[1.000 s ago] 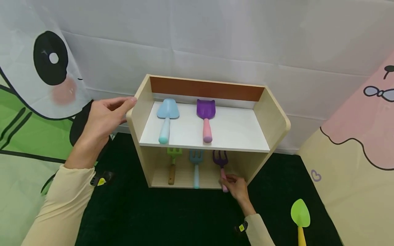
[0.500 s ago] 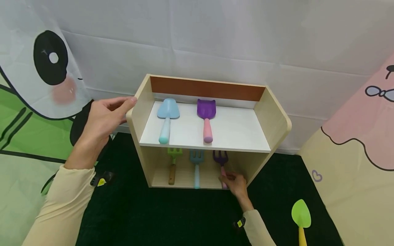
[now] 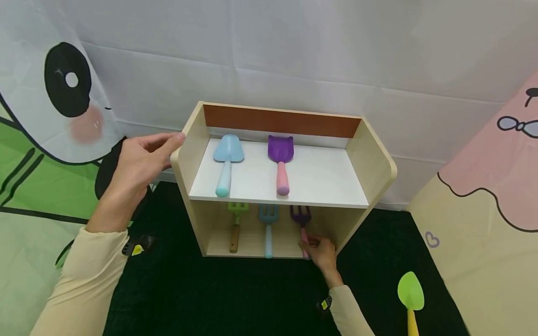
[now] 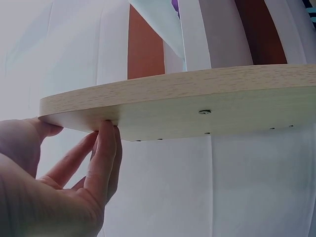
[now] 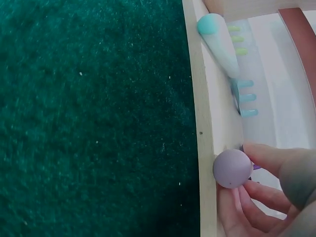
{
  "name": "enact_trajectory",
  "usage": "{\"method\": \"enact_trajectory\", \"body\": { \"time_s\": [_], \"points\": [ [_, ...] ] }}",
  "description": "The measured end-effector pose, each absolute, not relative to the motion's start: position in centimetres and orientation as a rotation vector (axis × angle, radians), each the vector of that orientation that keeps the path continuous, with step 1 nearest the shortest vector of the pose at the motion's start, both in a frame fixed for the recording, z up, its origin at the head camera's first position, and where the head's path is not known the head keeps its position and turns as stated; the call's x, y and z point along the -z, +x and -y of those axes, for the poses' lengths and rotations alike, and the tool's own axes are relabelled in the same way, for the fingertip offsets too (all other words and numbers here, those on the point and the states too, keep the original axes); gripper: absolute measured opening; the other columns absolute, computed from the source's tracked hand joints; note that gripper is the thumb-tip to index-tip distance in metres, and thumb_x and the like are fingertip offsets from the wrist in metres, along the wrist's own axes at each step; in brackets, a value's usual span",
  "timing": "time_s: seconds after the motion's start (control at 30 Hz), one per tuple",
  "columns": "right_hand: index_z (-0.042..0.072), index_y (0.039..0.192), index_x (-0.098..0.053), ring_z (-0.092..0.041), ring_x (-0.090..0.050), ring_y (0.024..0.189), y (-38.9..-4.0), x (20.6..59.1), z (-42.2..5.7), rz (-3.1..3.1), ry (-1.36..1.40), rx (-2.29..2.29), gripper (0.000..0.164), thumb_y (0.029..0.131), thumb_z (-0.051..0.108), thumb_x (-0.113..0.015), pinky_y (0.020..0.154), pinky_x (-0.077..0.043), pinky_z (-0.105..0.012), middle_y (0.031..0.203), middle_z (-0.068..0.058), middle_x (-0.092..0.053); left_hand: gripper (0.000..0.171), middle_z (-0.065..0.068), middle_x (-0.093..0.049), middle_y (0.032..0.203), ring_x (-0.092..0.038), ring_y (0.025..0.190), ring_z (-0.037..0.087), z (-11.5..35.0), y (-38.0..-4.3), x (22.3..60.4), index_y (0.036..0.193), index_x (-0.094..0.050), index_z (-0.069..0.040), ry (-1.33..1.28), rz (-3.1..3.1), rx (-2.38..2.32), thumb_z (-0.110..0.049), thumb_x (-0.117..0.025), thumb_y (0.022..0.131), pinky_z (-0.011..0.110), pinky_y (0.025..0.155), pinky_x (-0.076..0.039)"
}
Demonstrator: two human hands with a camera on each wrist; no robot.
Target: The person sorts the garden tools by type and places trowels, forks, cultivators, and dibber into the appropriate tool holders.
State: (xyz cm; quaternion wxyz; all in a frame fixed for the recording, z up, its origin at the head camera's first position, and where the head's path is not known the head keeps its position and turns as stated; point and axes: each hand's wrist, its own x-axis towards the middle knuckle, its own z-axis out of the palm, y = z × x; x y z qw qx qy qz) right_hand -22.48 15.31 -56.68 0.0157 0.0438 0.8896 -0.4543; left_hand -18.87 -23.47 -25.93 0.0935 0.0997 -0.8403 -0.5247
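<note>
In the head view, my left hand point(image 3: 145, 158) rests its fingertips on the left side panel of a small wooden shelf unit point(image 3: 378, 158). The left wrist view shows those fingers fairly straight against the panel point(image 4: 163, 116), the thumb at its corner. My right hand point(image 3: 322, 254) pinches the pink handle of a purple hand fork point(image 3: 300, 217) on the lower shelf; the handle's round lilac end point(image 5: 232, 169) faces the right wrist camera. A blue hand fork point(image 3: 268, 217) and a green hand fork point(image 3: 237, 214) with a wooden handle lie to its left.
On the white upper shelf point(image 3: 328, 172) lie a light blue trowel point(image 3: 229, 149) and a purple shovel point(image 3: 281, 149) with a pink handle. A green trowel point(image 3: 410, 291) is on the dark green carpet point(image 3: 252, 298) at right. A white cloth wall point(image 3: 294, 56) stands behind.
The purple hand fork has slid slightly deeper into the lower shelf with my right hand, its handle end now near the front edge. My left hand keeps its place on the side panel.
</note>
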Motion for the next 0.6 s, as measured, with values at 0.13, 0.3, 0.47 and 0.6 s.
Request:
{"method": "enact_trajectory", "body": {
  "time_s": [0.13,0.3,0.47,0.6],
  "points": [
    [0.006,0.105,-0.069,-0.018,-0.065,0.080,-22.3,56.5,-15.4,-2.773,0.128,1.411,0.035,0.083,0.032,-0.074,0.065,-0.053,-0.030,0.098,-0.009,-0.070,0.077,0.011,-0.046,0.137,-0.044,0.120,0.028,23.4,-18.8,25.9,0.137,-0.052,-0.015,0.294,2.490,1.557,-0.066,-0.056,0.081,0.048,0.099,-0.044],
    [0.007,0.108,-0.068,-0.022,-0.065,0.085,-21.7,56.3,-15.7,-2.788,0.066,1.428,0.035,0.083,0.030,-0.074,0.069,-0.054,-0.034,0.102,-0.011,-0.070,0.077,0.012,-0.045,0.138,-0.044,0.121,0.029,23.5,-18.7,25.9,0.138,-0.051,-0.014,0.274,2.490,1.560,-0.066,-0.055,0.081,0.049,0.100,-0.043],
    [0.002,0.111,-0.066,-0.028,-0.064,0.093,-20.8,56.0,-16.4,-2.805,-0.021,1.439,0.034,0.086,0.026,-0.071,0.075,-0.055,-0.041,0.107,-0.016,-0.067,0.079,0.012,-0.044,0.139,-0.042,0.123,0.030,23.5,-18.7,25.7,0.138,-0.051,-0.015,0.313,2.504,1.571,-0.068,-0.056,0.079,0.051,0.102,-0.040],
    [-0.001,0.111,-0.065,-0.030,-0.064,0.093,-20.0,55.6,-17.0,-2.815,-0.070,1.419,0.034,0.087,0.022,-0.070,0.077,-0.056,-0.043,0.107,-0.019,-0.065,0.082,0.012,-0.043,0.141,-0.041,0.125,0.031,23.6,-18.8,25.4,0.138,-0.051,-0.017,0.348,2.522,1.590,-0.071,-0.057,0.077,0.053,0.105,-0.037]
  ]
}}
